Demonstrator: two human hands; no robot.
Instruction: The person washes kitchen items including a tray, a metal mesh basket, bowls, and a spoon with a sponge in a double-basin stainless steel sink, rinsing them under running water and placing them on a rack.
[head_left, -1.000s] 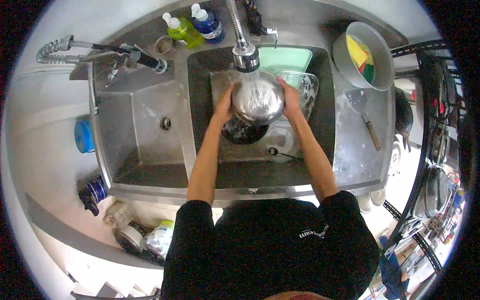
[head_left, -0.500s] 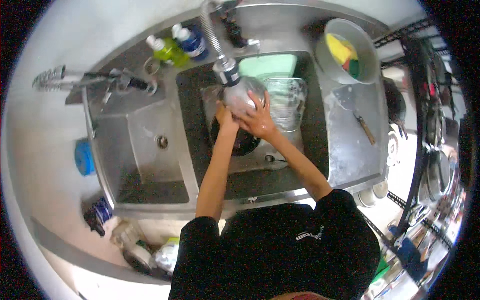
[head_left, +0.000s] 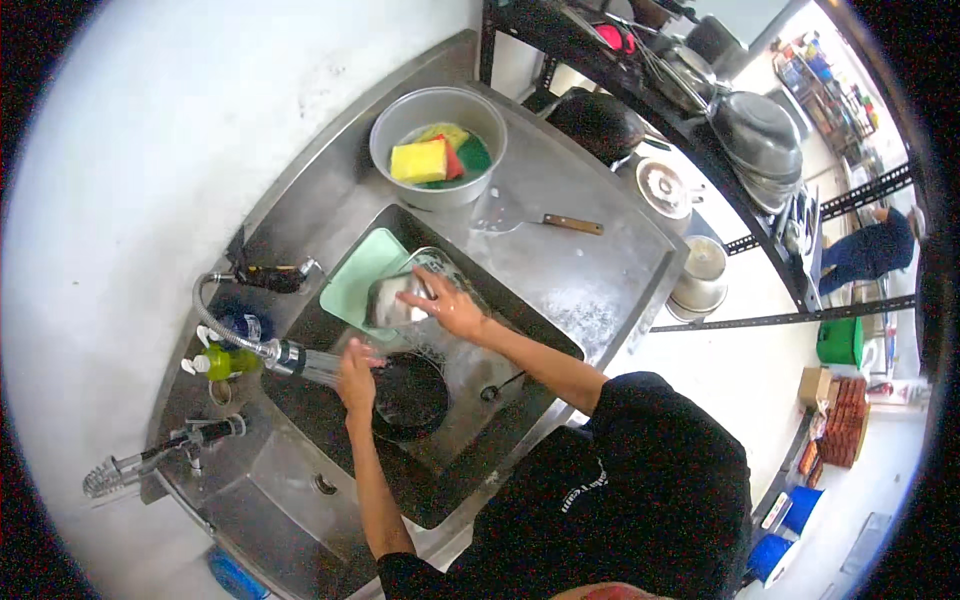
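Note:
My right hand (head_left: 452, 308) grips a shiny metal bowl (head_left: 390, 300), fingers spread over its side, above the far part of the sink basin (head_left: 455, 480). Apart from the bowl, my left hand (head_left: 357, 378) is open, its fingers stretched out beside the water running from the spray tap (head_left: 287, 355). Below it lies a round black pan (head_left: 410, 400) in the basin. A pale green board (head_left: 365, 272) leans at the far side, and a wire rack (head_left: 440, 262) is partly hidden by the bowl and my right hand. A small ladle (head_left: 489, 393) rests on the basin floor.
A grey pot (head_left: 385, 168) with sponges stands on the drainboard, near a wooden-handled turner (head_left: 572, 224). Soap bottles (head_left: 225, 360) and a second spray tap (head_left: 165, 455) are at the left. A black shelf (head_left: 690, 130) holds pans at the right. Another person (head_left: 870, 250) is farther off.
My view has swung to the right. The bowl has left the tap's stream and moved toward the rack side in my right hand, and my left hand has let go of it.

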